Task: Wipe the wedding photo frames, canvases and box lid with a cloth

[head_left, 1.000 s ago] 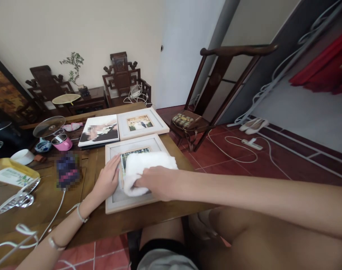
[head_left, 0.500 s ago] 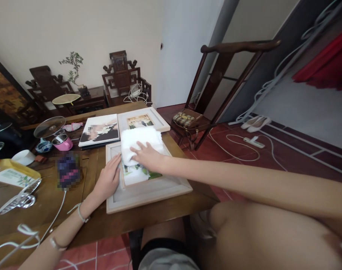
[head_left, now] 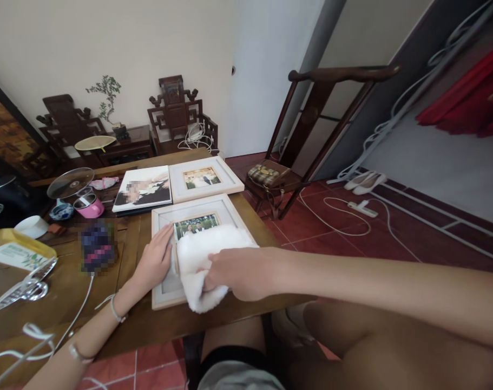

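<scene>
Wiping looks to be in progress on the near picture frame, which lies flat on the bench with a white towel over the lower part of its photo and its near edge. The right hand grips the bunched towel with curled fingers, while the left hand rests flat, fingers extended, along the frame's left side. The uncovered upper part may be done, but whether it or the far picture frame has been wiped cannot be told.
</scene>
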`<state>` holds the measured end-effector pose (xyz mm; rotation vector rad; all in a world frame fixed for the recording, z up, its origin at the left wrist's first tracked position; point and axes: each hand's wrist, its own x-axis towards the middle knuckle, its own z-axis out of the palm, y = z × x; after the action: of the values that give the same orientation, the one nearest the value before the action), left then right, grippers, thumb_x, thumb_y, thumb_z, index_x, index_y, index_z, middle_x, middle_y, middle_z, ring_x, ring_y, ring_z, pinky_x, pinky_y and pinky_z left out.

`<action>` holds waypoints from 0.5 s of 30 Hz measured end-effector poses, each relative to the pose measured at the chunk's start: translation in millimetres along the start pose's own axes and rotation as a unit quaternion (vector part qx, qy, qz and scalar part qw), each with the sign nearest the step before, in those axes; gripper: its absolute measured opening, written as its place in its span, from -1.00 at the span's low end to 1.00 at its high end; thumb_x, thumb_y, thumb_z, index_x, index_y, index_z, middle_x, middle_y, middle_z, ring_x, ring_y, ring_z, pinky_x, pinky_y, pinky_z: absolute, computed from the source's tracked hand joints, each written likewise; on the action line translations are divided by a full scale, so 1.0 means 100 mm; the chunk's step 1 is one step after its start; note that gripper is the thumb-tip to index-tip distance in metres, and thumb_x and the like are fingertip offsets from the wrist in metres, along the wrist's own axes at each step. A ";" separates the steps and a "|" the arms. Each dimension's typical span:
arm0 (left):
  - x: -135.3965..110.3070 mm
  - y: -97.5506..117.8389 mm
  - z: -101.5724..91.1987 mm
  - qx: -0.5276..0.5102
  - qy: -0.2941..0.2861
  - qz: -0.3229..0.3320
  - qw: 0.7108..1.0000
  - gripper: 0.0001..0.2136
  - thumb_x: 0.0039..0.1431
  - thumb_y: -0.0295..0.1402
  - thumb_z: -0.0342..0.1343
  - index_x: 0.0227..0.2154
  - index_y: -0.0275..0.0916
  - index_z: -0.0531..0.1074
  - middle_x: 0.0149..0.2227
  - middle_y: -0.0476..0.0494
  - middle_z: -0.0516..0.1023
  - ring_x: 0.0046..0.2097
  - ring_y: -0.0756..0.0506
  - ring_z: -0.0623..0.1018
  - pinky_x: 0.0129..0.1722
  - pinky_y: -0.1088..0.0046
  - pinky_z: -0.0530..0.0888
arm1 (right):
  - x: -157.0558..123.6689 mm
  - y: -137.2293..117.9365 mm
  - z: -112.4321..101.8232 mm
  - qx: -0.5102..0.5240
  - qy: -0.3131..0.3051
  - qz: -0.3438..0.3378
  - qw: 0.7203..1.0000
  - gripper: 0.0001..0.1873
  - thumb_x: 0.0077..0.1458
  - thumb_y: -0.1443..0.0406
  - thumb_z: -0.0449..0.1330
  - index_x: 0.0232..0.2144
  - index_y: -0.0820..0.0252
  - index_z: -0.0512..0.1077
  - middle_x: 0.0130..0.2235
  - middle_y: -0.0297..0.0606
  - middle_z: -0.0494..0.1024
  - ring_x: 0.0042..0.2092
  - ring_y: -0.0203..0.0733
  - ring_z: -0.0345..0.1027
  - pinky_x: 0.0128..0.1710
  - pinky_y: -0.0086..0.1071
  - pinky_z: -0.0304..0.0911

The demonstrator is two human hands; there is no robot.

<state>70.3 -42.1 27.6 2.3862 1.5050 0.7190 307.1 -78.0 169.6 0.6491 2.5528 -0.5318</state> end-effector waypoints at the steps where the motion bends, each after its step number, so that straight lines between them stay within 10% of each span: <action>1: 0.00 0.01 0.00 0.002 -0.003 -0.001 1.000 -0.55 0.33 -0.37 -0.21 0.24 -0.32 0.20 0.30 -0.29 0.21 0.32 -0.20 0.20 0.30 0.05 0.16 | -0.02 -0.01 0.01 0.012 0.001 0.000 1.000 -0.39 -0.01 0.63 0.06 0.04 0.13 0.47 -0.12 -0.13 0.56 -0.03 -0.05 0.41 -0.19 -0.34 0.24; 15: -0.02 0.03 -0.07 -0.016 0.006 0.012 1.000 -0.55 0.33 -0.36 -0.19 0.24 -0.30 0.20 0.29 -0.30 0.24 0.31 -0.21 0.23 0.28 0.04 0.18 | 0.59 0.57 0.15 -0.075 0.223 0.084 0.968 -0.26 -0.03 0.65 0.05 0.18 0.12 0.29 0.13 0.06 0.37 0.09 0.10 0.33 -0.15 -0.24 0.35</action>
<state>68.3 -45.6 34.2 2.3835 1.4609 0.7592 295.0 -18.1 112.7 1.0117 2.8741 -0.1394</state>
